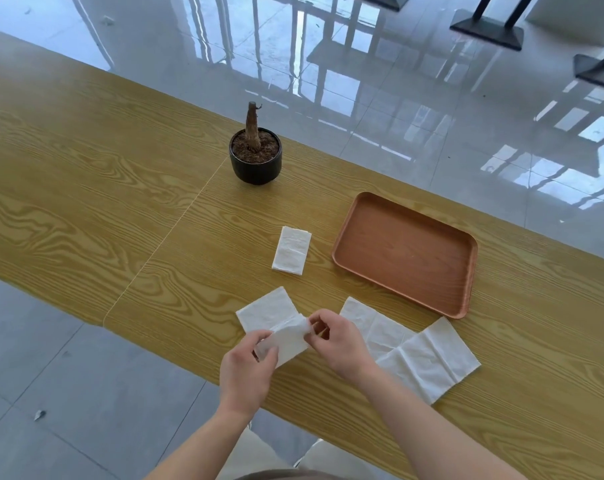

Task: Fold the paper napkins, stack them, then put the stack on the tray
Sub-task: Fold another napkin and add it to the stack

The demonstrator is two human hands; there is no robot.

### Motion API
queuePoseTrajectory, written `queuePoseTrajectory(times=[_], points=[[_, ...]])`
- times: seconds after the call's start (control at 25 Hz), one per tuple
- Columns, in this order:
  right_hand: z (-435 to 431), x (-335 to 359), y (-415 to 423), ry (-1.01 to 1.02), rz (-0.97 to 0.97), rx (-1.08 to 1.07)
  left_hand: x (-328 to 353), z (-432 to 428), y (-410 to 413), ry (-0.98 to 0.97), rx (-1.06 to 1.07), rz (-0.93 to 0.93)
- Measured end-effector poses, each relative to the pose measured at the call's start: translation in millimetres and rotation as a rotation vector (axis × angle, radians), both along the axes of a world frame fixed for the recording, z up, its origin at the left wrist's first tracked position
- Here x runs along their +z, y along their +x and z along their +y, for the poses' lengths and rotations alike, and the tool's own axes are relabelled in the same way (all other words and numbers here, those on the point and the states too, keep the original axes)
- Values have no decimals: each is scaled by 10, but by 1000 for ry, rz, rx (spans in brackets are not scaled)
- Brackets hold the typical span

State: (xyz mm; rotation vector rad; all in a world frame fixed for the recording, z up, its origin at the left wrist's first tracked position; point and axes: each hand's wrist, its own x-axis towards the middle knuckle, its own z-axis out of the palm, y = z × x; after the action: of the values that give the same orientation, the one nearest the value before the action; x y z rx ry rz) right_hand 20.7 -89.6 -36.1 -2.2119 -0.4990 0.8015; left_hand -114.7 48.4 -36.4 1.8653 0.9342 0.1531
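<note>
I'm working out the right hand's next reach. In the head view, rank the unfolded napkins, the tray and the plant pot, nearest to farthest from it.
1. Unfolded napkins, just right of the right hand, which pinches the held napkin.
2. Tray, farther back and to the right.
3. Plant pot, far back, to the left.

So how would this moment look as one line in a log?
step: folding | left hand, right hand: both pinch held napkin | folded napkin: on table beside tray | unfolded napkins: by right hand
</note>
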Motion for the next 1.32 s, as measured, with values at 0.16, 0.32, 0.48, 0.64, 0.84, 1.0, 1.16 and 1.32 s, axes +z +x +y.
queuePoseTrajectory(times=[0.16,0.32,0.48,0.64,0.84,1.0,1.16,1.32], points=[[116,-24,-60,-39,39,-63,-12,59,-39,23,72,90],[71,-64,-100,-87,13,-75,-17,77,-35,74,92,83],[33,-73,-105,-71,7,-120,-25,98,1,66,129,16],[62,-65,-126,-85,-31,-142,-32,101,-11,119,147,-34],[28,-24,-237,-154,-399,114,-161,105,-249,631,-367,-165],[16,-44,-207,-204,-503,335,-236,91,-343,876,-769,-129],[42,-94,-191,-286,-373,356,-205,204,-254,912,-714,-44],[112,-65,-107,-230,-279,262,-137,299,-171,821,-654,39]])
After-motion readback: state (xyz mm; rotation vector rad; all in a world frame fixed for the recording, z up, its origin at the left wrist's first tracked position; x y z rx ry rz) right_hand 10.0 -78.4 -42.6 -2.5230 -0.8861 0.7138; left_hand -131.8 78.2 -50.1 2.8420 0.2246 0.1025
